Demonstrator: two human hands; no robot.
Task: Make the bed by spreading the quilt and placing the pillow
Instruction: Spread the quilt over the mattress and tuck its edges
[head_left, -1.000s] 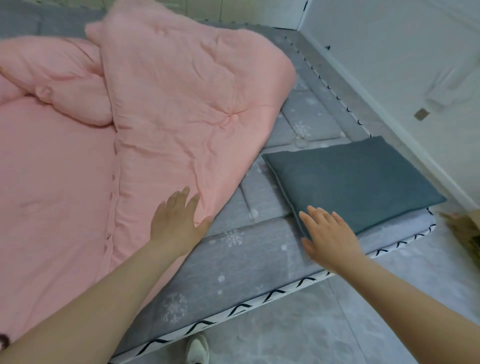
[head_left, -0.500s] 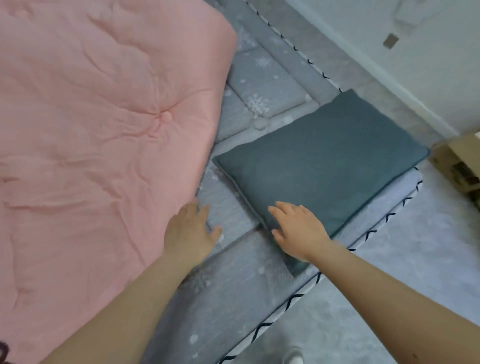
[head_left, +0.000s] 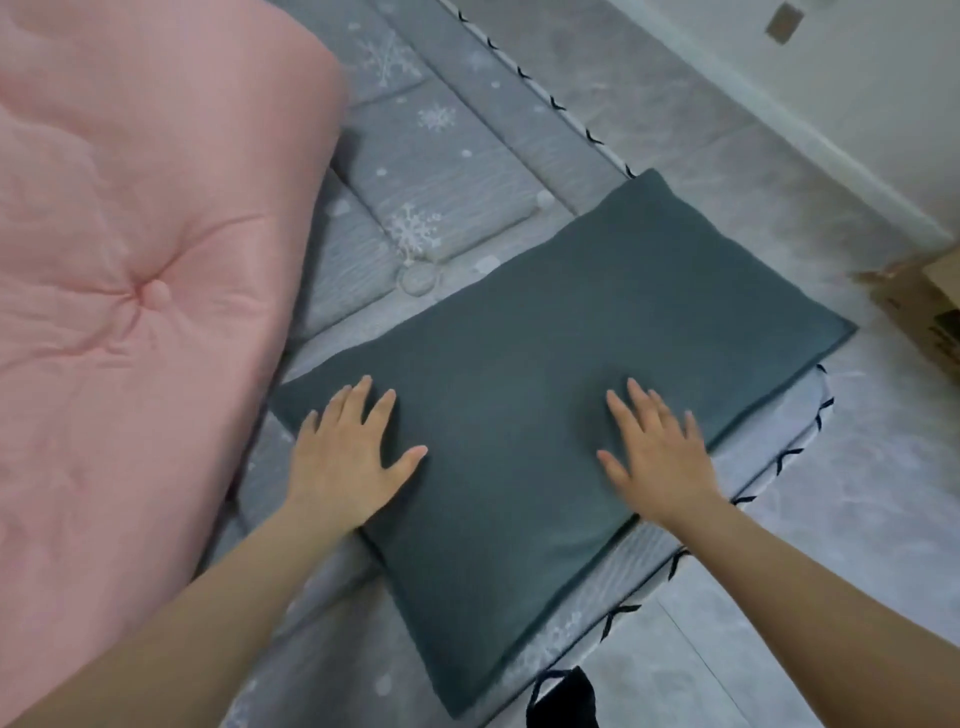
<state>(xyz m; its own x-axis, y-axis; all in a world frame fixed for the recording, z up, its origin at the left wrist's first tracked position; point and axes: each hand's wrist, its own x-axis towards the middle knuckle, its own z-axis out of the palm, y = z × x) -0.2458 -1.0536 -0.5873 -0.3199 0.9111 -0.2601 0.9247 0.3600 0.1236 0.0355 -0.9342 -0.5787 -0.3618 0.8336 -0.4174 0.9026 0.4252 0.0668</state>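
Both hands, left hand (head_left: 345, 457) and right hand (head_left: 657, 452), press flat, apparently gripping nothing, on pillow (head_left: 524, 415) running lower-left to upper-right.

Both hands lie palm down with fingers straight and slightly spread. The left hand (head_left: 348, 457) has its thumb stretched out toward the right hand (head_left: 657, 452), whose thumb points back at it. The 2 hands are well apart, roughly level with each other. Both bare forearms run back from the wrists toward the lower corners of the view. The palms seem to press flat, though motion blur softens the fingertips.
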